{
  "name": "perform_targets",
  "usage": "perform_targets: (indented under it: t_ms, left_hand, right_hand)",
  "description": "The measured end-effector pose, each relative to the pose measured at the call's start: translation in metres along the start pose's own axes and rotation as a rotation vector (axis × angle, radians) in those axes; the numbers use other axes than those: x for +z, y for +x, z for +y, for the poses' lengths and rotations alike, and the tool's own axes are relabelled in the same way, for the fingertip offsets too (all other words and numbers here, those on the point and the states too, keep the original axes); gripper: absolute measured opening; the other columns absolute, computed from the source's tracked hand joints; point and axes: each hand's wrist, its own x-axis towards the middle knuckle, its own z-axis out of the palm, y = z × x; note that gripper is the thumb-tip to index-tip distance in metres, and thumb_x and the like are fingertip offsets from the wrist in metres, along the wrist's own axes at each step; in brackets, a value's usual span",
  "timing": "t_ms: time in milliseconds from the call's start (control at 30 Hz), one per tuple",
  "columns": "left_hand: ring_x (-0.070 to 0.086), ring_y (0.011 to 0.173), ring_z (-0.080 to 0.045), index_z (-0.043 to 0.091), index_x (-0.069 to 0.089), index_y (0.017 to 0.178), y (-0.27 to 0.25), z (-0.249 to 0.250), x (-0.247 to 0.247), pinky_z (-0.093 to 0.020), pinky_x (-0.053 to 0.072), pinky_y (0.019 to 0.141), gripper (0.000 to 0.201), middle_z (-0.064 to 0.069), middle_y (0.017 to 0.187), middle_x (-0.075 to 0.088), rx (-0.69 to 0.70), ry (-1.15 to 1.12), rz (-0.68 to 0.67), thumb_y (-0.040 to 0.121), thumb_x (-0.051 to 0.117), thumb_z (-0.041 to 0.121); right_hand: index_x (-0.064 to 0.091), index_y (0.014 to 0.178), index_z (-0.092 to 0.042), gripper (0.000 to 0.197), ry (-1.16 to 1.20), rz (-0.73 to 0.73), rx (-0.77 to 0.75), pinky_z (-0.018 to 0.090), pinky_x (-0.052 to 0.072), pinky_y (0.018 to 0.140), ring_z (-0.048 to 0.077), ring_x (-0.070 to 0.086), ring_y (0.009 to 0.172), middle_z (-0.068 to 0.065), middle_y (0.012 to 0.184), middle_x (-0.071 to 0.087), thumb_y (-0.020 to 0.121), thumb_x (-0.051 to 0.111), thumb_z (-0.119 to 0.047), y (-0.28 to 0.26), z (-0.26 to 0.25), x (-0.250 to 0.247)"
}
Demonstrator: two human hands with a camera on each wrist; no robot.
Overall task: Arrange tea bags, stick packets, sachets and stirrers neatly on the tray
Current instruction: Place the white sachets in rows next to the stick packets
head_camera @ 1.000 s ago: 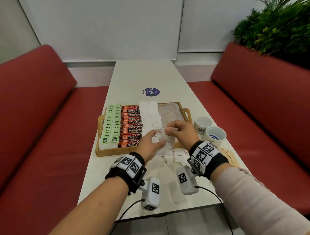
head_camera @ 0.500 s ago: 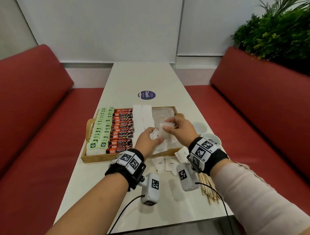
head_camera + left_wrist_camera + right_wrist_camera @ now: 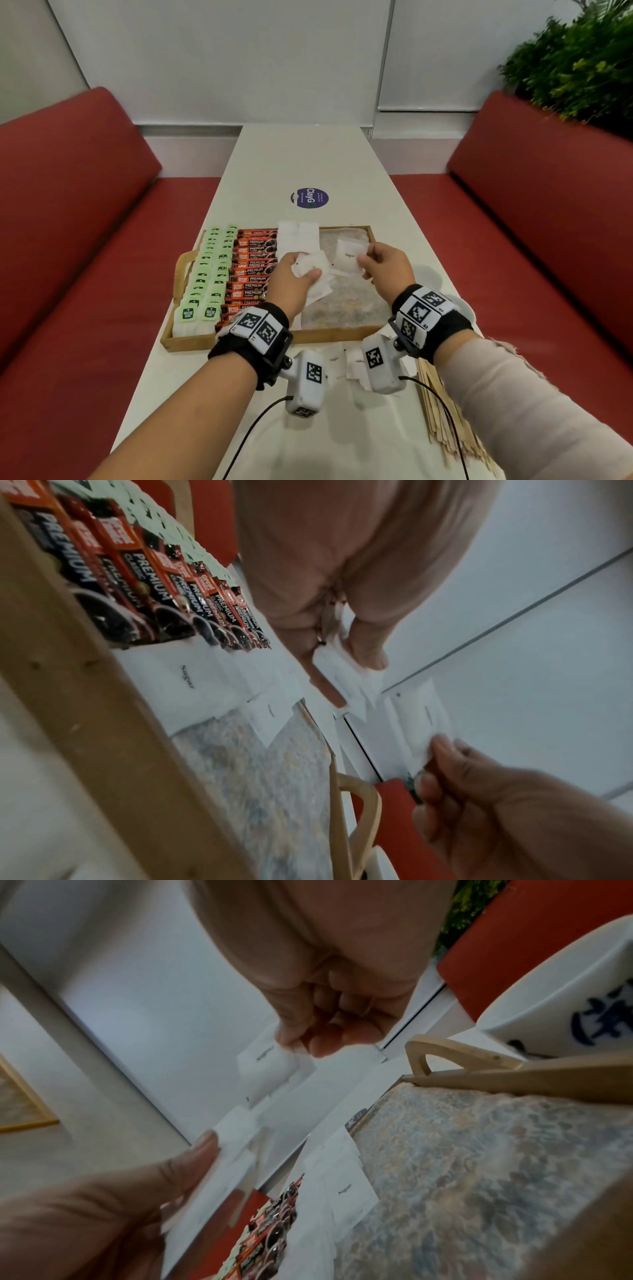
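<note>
Pinching one sugar sachet [image 3: 349, 261] in right hand [image 3: 387, 270] above wooden tray [image 3: 329, 335], gripping small stack of sachets [image 3: 313, 270] in left hand [image 3: 294, 284], hovering beside sachet rows [image 3: 297, 240].

tray's [image 3: 346, 334] right half bare, cup [image 3: 561, 988] beside
</note>
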Motion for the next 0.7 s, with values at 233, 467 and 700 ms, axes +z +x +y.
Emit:
perform_targets:
  t_ms: [233, 467, 700]
  left_hand:
    - [0.059, 0.102, -0.02, 0.011, 0.051, 0.123, 0.038, 0.001, -0.018, -0.034, 0.048, 0.089, 0.034, -0.003, 0.115, 0.061, -0.026, -0.01, 0.119, 0.091, 0.061, 0.012]
    - [0.061, 0.105, -0.024, 0.013, 0.052, 0.124, 0.059, -0.002, -0.022, -0.046, 0.049, 0.096, 0.036, -0.006, 0.116, 0.064, -0.065, -0.053, 0.141, 0.089, 0.062, 0.011]
    - [0.061, 0.101, -0.021, 0.012, 0.053, 0.119, 0.071, -0.008, -0.028, -0.04, 0.05, 0.093, 0.031, -0.007, 0.114, 0.063, -0.052, -0.071, 0.16, 0.089, 0.062, 0.008]
  right_hand:
    - [0.056, 0.073, -0.014, 0.019, -0.127, -0.045, 0.133, 0.02, 0.05, 0.056, 0.023, 0.055, 0.064, 0.01, 0.091, 0.052, 0.083, 0.064, -0.001, 0.04, 0.02, 0.022]
    - [0.052, 0.088, -0.019, 0.021, -0.251, -0.27, 0.304, 0.04, 0.053, 0.081, 0.028, 0.062, 0.086, 0.008, 0.094, 0.062, 0.082, 0.065, -0.003, 0.05, 0.023, 0.051]
    - [0.049, 0.077, -0.02, 0.025, -0.31, -0.305, 0.362, 0.042, 0.053, 0.088, 0.031, 0.063, 0.099, 0.01, 0.103, 0.063, 0.081, 0.066, -0.002, 0.056, 0.021, 0.072]
